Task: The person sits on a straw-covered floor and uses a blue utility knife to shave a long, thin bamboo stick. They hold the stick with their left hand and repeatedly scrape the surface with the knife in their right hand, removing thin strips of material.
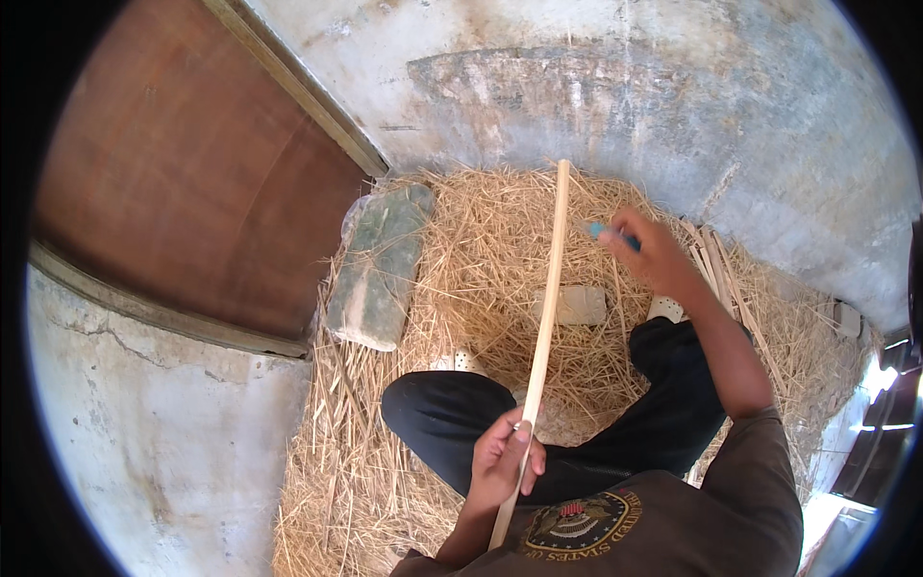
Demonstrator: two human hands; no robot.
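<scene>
A long, pale strip (550,298), of wood or bamboo, slants up and away from my lap across the space between my knees. My left hand (505,457) grips it near its lower end, the thumb laid along it. To the right of the strip's upper half, and apart from it, my right hand (656,258) is raised with fingers curled round a small teal-ended tool (598,230). Most of that tool is hidden in the fingers, so its kind does not show.
Straw and thin shavings (490,221) cover the floor. A greenish stone slab (383,264) lies at left and a small block (582,305) beyond my knees. Several loose strips (716,264) lie at right. A stained wall (625,106) and a brown door panel (202,163) close in the space.
</scene>
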